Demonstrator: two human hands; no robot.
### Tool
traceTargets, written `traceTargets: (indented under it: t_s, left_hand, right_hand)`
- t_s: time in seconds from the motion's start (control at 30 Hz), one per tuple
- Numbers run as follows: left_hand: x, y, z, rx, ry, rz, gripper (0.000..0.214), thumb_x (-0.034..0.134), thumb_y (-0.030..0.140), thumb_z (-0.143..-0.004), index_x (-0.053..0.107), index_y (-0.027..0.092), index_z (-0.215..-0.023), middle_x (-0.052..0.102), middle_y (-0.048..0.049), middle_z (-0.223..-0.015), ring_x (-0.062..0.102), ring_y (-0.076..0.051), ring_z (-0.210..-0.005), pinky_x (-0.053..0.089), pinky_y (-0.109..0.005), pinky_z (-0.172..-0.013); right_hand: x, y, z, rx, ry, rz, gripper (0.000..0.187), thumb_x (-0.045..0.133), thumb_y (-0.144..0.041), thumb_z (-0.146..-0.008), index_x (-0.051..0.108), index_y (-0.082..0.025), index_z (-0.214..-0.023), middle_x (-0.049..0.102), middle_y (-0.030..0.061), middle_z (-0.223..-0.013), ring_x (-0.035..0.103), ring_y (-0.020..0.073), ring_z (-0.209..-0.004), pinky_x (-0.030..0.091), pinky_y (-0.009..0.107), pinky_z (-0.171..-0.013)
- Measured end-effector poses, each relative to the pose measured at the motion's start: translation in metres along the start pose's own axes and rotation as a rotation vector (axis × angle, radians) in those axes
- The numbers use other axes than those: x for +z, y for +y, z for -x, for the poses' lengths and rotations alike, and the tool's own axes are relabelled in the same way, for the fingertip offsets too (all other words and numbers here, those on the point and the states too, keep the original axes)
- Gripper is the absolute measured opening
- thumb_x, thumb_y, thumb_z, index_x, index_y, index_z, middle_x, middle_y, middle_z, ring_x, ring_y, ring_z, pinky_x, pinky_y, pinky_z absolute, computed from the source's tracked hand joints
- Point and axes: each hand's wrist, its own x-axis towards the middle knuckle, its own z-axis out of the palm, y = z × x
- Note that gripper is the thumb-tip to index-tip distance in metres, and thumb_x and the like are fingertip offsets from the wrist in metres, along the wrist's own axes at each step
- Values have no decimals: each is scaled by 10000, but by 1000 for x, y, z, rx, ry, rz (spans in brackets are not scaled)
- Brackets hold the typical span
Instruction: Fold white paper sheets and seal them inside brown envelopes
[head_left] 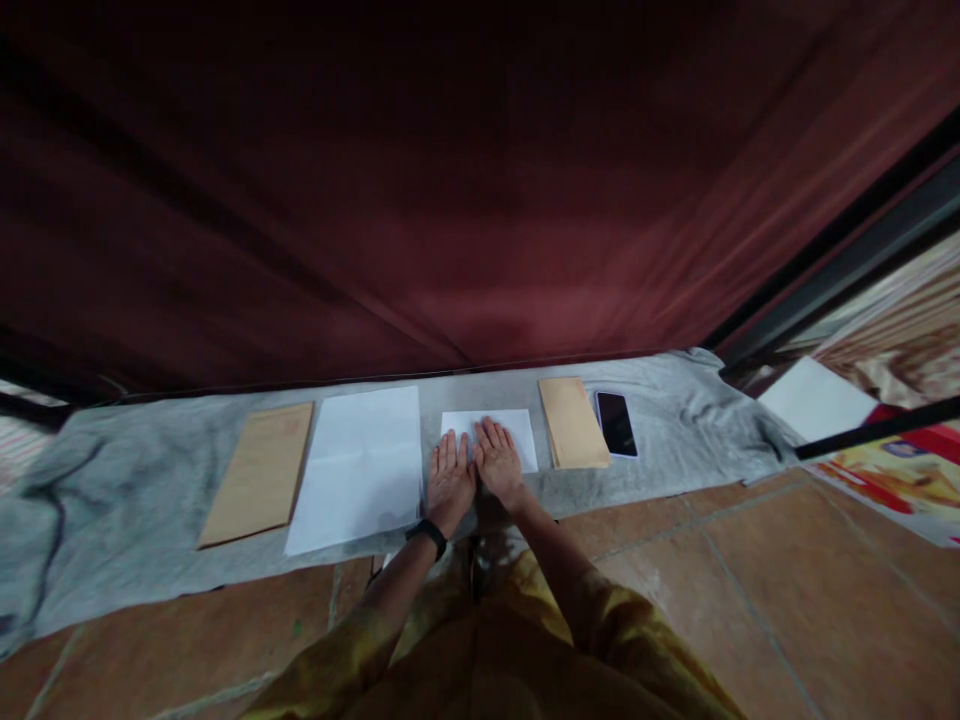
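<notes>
My left hand [450, 478] and my right hand [496, 458] lie flat, palms down and fingers stretched out, side by side on a small folded white paper [517, 430]. The paper rests on a grey cloth [112, 470] spread over the floor. A black band circles my left wrist. To the left of the hands lies a large white sheet [360, 465] with fold creases, and beyond it a brown envelope [259, 470]. To the right lies a stack of brown envelopes [574, 422], then a dark phone [616, 423].
A dark red curtain [450, 200] hangs behind the cloth. Brown floor tiles [750, 580] run in front. At the right are a white sheet [814, 400], a dark bar and a colourful printed box [892, 480]. My yellow clothing fills the bottom.
</notes>
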Motion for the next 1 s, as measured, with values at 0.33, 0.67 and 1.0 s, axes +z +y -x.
traceTargets:
  t_s: [0.33,0.67,1.0]
  left_hand:
    - [5,-1,1,-11,21,22,598,328,333,-1014,281,138,-1577,238,-137,-1664,165,-269,-1551,188,-496,-1247]
    - [4,19,-18,102,9,52,577,294,260,-1007,296,136,-1571,273,-108,-1656,165,-239,-1552,107,-498,-1273]
    - [13,1,-48,158,25,81,581,292,361,-1022,351,130,-1552,342,-100,-1626,226,-229,-1537,172,-455,-1267]
  right_hand:
    - [1,31,-2,93,36,53,526,347,-368,-1064,385,-161,-1547,334,136,-1618,289,276,-1501,218,478,-1207]
    - [3,38,2,138,36,85,543,350,-365,-1058,363,-148,-1556,290,161,-1630,278,286,-1504,205,497,-1203]
    - [12,42,1,127,90,118,526,364,-329,-1049,389,-162,-1546,346,150,-1612,322,294,-1484,235,488,-1191]
